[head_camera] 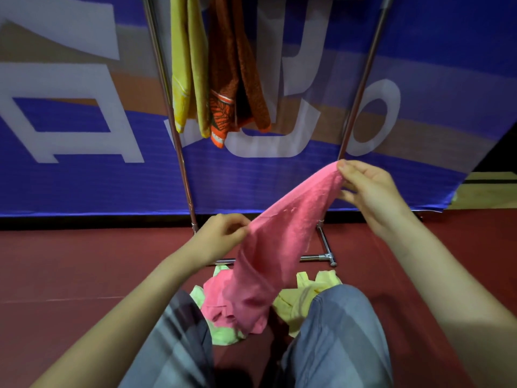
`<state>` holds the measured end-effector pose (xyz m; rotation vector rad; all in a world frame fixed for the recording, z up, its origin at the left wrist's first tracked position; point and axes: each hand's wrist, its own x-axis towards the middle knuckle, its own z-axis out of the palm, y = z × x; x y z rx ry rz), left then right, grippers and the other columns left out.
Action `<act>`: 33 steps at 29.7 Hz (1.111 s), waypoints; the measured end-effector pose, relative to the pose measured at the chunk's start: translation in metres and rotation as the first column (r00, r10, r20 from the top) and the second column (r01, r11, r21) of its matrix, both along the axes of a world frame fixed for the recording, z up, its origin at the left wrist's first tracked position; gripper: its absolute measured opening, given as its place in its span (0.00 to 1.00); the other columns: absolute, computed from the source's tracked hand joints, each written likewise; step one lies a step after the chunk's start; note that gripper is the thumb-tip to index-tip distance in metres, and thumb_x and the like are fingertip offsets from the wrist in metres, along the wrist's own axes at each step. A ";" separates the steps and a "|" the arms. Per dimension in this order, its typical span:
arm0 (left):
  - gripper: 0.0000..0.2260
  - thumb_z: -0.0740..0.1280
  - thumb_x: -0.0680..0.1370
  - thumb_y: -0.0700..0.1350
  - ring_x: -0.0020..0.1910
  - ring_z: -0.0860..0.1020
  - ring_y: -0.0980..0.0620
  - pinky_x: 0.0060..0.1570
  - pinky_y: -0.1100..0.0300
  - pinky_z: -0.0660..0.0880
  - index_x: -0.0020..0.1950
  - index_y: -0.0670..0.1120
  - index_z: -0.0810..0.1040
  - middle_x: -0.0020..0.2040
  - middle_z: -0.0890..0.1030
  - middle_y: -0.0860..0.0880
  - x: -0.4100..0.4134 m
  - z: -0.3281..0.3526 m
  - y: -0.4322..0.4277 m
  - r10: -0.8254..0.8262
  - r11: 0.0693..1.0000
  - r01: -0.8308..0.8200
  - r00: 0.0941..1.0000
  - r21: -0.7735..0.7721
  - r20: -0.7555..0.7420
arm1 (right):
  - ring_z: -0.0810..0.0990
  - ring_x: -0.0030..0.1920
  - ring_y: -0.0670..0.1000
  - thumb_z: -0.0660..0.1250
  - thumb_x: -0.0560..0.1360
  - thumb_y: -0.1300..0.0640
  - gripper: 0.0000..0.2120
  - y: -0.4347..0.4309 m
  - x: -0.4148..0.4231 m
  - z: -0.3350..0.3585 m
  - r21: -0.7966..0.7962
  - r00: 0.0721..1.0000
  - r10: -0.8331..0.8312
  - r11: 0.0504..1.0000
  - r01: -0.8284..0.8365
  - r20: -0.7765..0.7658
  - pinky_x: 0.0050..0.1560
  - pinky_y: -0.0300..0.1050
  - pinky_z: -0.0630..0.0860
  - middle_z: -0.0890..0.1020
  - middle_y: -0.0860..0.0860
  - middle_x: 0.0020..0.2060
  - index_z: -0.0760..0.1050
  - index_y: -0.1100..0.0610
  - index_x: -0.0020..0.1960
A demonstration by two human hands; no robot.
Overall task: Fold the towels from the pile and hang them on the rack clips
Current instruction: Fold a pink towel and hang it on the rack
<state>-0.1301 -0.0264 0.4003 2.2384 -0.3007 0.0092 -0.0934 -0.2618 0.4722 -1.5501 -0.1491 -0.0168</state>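
A pink towel (282,242) stretches slantwise between my hands above the pile. My right hand (369,191) pinches its upper corner, held high at the right. My left hand (223,236) pinches its lower edge near the middle. The towel's bottom end droops onto the pile (305,298) of pink, yellow and pale green towels on the floor between my knees. On the metal rack (179,141) behind hang a yellow towel (187,68) and an orange patterned towel (232,79). The rack's clips are out of view at the top.
The rack's base bar (324,247) lies on the dark red floor (70,261) just beyond the pile. A blue banner (84,177) with large white letters stands behind the rack. My knees in grey trousers (335,331) flank the pile.
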 end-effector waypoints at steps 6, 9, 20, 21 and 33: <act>0.12 0.58 0.79 0.41 0.27 0.69 0.64 0.31 0.71 0.67 0.35 0.47 0.70 0.29 0.71 0.56 -0.012 -0.003 -0.012 -0.019 0.910 -0.061 0.982 -0.410 -0.188 | 0.80 0.42 0.45 0.60 0.76 0.58 0.09 -0.011 0.006 0.002 -0.021 0.999 -0.031 0.999 0.031 -0.012 0.48 0.39 0.78 0.81 0.51 0.39 0.78 0.55 0.41; 0.12 0.59 0.78 0.43 0.20 0.66 0.62 0.21 0.72 0.63 0.34 0.46 0.68 0.22 0.69 0.56 -0.014 -0.010 -0.006 -0.052 0.933 -0.035 0.972 -0.358 -0.231 | 0.81 0.39 0.43 0.61 0.76 0.57 0.10 -0.019 0.008 -0.002 -0.002 0.996 -0.078 0.997 0.078 -0.045 0.46 0.38 0.79 0.82 0.48 0.35 0.78 0.54 0.39; 0.07 0.68 0.72 0.38 0.24 0.72 0.62 0.27 0.71 0.69 0.34 0.45 0.78 0.23 0.76 0.54 -0.011 -0.030 0.063 0.191 0.927 -0.262 0.946 -0.270 -0.262 | 0.80 0.37 0.42 0.62 0.76 0.58 0.08 -0.041 0.019 -0.014 0.064 0.949 -0.284 0.953 0.295 -0.134 0.40 0.35 0.78 0.82 0.47 0.34 0.76 0.52 0.39; 0.07 0.68 0.72 0.38 0.25 0.72 0.62 0.27 0.71 0.70 0.35 0.44 0.79 0.23 0.77 0.55 -0.010 -0.032 0.064 0.221 0.903 -0.303 0.936 -0.306 -0.274 | 0.80 0.37 0.41 0.62 0.76 0.58 0.08 -0.041 0.020 -0.015 0.063 0.945 -0.296 0.950 0.307 -0.140 0.39 0.34 0.78 0.81 0.47 0.34 0.76 0.52 0.38; 0.09 0.63 0.76 0.39 0.25 0.76 0.60 0.28 0.69 0.73 0.38 0.43 0.79 0.24 0.80 0.54 0.013 -0.024 -0.011 0.234 0.693 -0.435 0.890 -0.574 -0.392 | 0.78 0.38 0.48 0.65 0.73 0.61 0.06 0.009 -0.014 -0.074 0.003 0.960 -0.167 0.985 0.172 -0.226 0.41 0.41 0.76 0.82 0.51 0.35 0.79 0.55 0.40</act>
